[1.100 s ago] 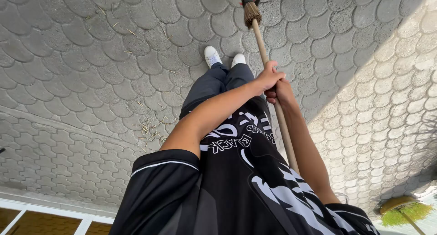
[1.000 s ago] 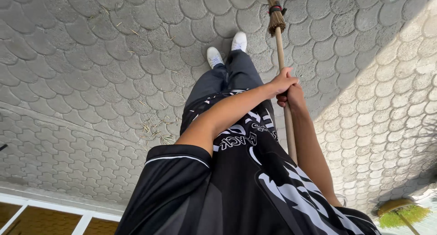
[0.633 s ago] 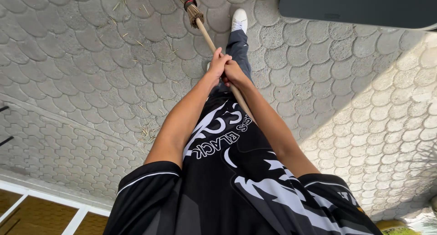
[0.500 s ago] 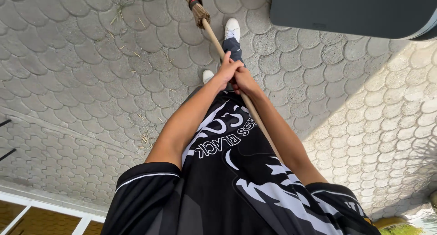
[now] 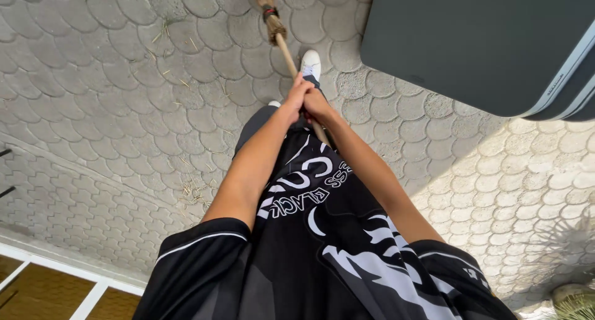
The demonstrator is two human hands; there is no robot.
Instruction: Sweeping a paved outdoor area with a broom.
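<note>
I look down my own body at a paved ground. Both hands grip a wooden broom handle [image 5: 286,52] in front of my waist. My left hand [image 5: 296,96] wraps the stick just above my right hand [image 5: 317,104], the two touching. The handle runs up and to the left to the bound straw head [image 5: 268,4] at the top edge, which rests on the pavement. My white shoe [image 5: 310,64] stands right beside the handle. I wear a black shirt with white print and dark trousers.
Grey scallop-shaped paving stones [image 5: 124,78] cover the ground, with bits of dry straw [image 5: 193,190] scattered at left. A large dark grey flat object [image 5: 471,41] fills the upper right. A white frame edge [image 5: 68,273] runs along the lower left.
The broom head has swung from the right to the left of my feet, and my hands have moved with it toward the centre. The dark object has come into view at upper right.
</note>
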